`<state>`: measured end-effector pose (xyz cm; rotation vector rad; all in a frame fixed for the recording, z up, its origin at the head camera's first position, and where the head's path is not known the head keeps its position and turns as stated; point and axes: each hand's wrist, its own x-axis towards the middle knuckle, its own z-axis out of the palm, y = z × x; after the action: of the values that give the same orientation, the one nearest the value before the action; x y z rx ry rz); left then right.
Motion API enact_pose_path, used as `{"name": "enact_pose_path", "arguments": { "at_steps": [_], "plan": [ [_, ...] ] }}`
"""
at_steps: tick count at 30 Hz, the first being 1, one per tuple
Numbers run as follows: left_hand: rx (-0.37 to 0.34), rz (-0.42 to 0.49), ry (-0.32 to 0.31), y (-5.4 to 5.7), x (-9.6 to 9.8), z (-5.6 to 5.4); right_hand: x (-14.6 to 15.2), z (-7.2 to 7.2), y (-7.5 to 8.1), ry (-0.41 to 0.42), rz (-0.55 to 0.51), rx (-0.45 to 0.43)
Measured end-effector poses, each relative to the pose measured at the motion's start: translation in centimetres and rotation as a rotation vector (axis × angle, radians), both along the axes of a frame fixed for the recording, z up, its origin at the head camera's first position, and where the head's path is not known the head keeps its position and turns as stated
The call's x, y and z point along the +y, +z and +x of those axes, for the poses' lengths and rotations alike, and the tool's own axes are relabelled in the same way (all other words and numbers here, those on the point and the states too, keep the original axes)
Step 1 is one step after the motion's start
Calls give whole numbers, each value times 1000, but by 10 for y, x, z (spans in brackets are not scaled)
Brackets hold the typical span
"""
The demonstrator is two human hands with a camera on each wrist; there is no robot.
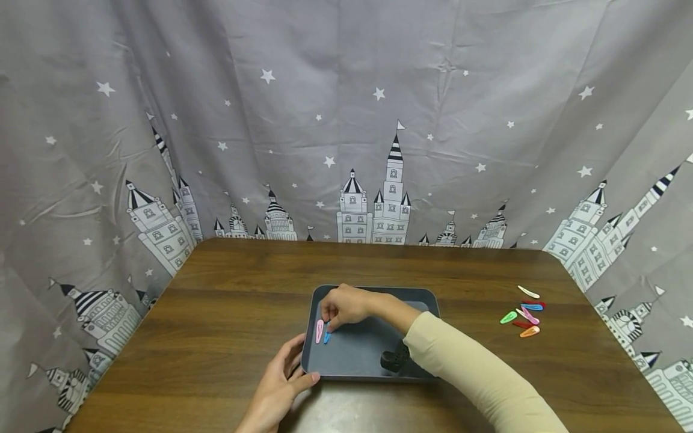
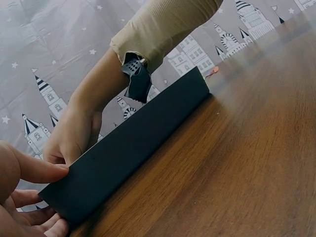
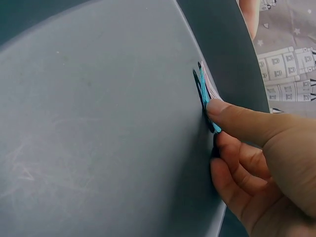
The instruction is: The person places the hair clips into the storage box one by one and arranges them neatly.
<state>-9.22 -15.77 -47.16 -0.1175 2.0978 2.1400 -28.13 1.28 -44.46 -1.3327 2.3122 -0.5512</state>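
Note:
A grey tray (image 1: 357, 355) lies on the wooden table. At its near left corner my left hand (image 1: 281, 376) grips it, thumb on the rim and fingers around the side; the left wrist view shows that hand (image 2: 24, 192) at the corner too. Inside the tray, a pink hair clip (image 1: 319, 331) lies along the left side. Just to its right is a blue hair clip (image 1: 327, 337), which my right hand (image 1: 346, 305) pinches by its far end. In the right wrist view, the thumb presses on the blue clip (image 3: 204, 91), close beside the pink one.
Several hair clips lie loosely grouped on the table to the right of the tray, among them a green one (image 1: 508, 317), an orange one (image 1: 529, 331) and a white one (image 1: 528, 291). A black strap (image 2: 137, 81) hangs at the right cuff. Behind the table hangs a grey curtain (image 1: 303, 120).

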Motion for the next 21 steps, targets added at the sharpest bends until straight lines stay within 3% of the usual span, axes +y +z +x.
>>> {"name": "enact_pose_path", "arguments": {
  "at_steps": [9, 21],
  "plan": [
    [24, 1, 3, 0, 1, 0, 5, -1, 1, 10, 4, -15],
    [2, -14, 8, 1, 0, 0, 3, 0, -1, 12, 6, 5]
  ]
}}
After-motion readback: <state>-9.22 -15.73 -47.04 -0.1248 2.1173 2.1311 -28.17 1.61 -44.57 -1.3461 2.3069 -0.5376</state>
